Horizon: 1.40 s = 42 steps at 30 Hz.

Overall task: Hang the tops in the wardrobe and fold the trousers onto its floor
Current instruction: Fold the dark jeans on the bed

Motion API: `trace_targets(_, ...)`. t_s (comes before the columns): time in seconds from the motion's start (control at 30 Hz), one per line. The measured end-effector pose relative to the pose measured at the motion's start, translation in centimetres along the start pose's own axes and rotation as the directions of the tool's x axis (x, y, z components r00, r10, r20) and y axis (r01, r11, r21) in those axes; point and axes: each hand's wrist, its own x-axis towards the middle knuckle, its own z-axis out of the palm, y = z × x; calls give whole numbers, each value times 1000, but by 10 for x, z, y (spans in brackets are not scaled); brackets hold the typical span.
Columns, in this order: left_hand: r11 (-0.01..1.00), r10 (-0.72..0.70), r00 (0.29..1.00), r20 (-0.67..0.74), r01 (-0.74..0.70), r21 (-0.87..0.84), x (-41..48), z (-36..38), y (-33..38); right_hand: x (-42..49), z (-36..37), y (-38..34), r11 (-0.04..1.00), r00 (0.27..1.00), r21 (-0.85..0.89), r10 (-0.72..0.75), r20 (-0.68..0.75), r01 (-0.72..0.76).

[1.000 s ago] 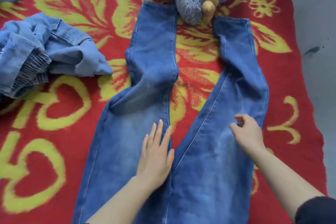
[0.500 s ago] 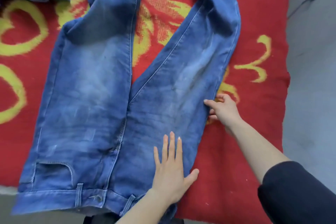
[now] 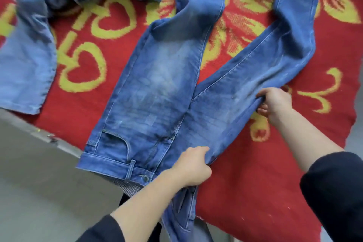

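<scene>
Jeans (image 3: 167,92) lie front-up on a red blanket with yellow hearts and flowers (image 3: 88,124), the two legs spread apart in a V running away from the person, the waistband at the near edge where the blanket meets a grey surface (image 3: 39,163). The left hand (image 3: 191,169) is closed on the denim near the waist on the right-hand side, fingers curled into a bunched fold just beside the button. The right hand (image 3: 275,102) pinches the outer seam of the right leg at thigh level, thumb on top and fingers tucked under, lifting that edge slightly off the blanket. Both forearms show dark sleeves pushed up. Off to the far left, a paler blue garment (image 3: 29,61) lies crumpled, well apart from the jeans.
</scene>
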Motion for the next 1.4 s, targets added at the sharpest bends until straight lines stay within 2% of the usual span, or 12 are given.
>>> trace_targets(0.17, 887, -28, 997, -77, -11, -461, -35, -127, -67, -45, 112, -80, 950, 952, 70, -306, 5, 305)
trace_targets(0.27, 799, -194, 944, -265, -5, -602, -46, -180, -131, -77, 186, -99, 896, 818, 119, -440, 369, 428)
trace_targets(0.37, 836, -324, 875, -359, 88, -542, -43, -192, -204, -95, 229, -75, 773, 732, -261, -350, 584, 578)
trace_targets(0.47, 897, -343, 887, -309, 210, -390, -36, -167, -248, -92, 235, -10, 568, 794, -563, -338, 505, 600)
trace_targets(0.6, 868, -437, 795, -420, 250, -430, -33, -147, -261, -97, 214, 65, 668, 926, -672, -372, 72, 320)
trace_targets(0.7, 882, -406, 838, -364, 256, -395, -29, -149, -263, -91, 212, 86, 872, 980, -486, -144, -136, 60)
trace_targets(0.77, 881, -329, 905, -268, 191, -434, -28, -158, -266, -86, 216, 89, 947, 996, -322, -28, -81, 0)
trace_targets(0.87, 765, -212, 971, 111, 236, -600, -35, -186, -271, -87, 212, 86, 924, 1000, -383, 13, 26, -2)
trace_targets(0.97, 831, -256, 876, 409, 415, -371, -48, -208, -282, -101, 196, 91, 851, 913, -484, 343, 220, -203)
trace_targets(1.1, 853, -516, 724, 458, 486, 191, -54, -216, -294, -126, 181, 101, 604, 698, -765, 648, 306, -225)
trace_targets(1.27, 936, -350, 937, -9, 350, 28, -21, -223, -268, -97, 182, 84, 838, 965, -536, 213, 149, -102)
trace_targets(1.4, 979, -199, 957, -212, 185, -83, 27, -233, -211, -54, 180, 34, 825, 991, -548, -108, 82, 135)
